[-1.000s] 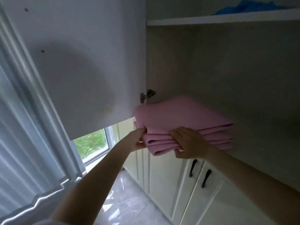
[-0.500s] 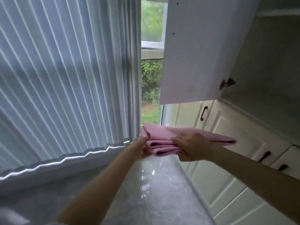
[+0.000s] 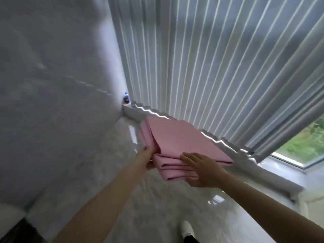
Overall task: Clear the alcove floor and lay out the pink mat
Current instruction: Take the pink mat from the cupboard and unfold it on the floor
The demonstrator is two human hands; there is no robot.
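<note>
Pleated grey curtain (image 3: 219, 67) filled the upper right of the view, hanging in vertical folds, its zigzag lower hem just above a pale sill. A plain grey wall (image 3: 52, 85) took up the left side and met the curtain in a corner. Below both, a glossy marbled floor (image 3: 157, 207) caught bright reflections. At far right the curtain ended and a strip of window (image 3: 305, 146) showed green foliage outside. The pink mat (image 3: 178, 142) was folded into a thick stack of several layers and held in the air in front of the curtain hem, above the floor and clear of it. The folded edges faced the person and the top face tilted up toward the camera. Both bare forearms reached in from the bottom of the frame. The right hand (image 3: 203, 171) clasped the mat's near edge: fingers lay flat and close together on the top layer, with the rest of the hand beneath the stack. The left hand (image 3: 146, 156) held the mat's left corner, fingertips against the folded side; the thumb was hidden, so the exact grip could not be made out. A white shoe (image 3: 186, 228) showed on the floor at the bottom edge. A small bottle with a blue cap (image 3: 126, 98) stood in the far corner where wall and curtain met, well apart from the mat.
</note>
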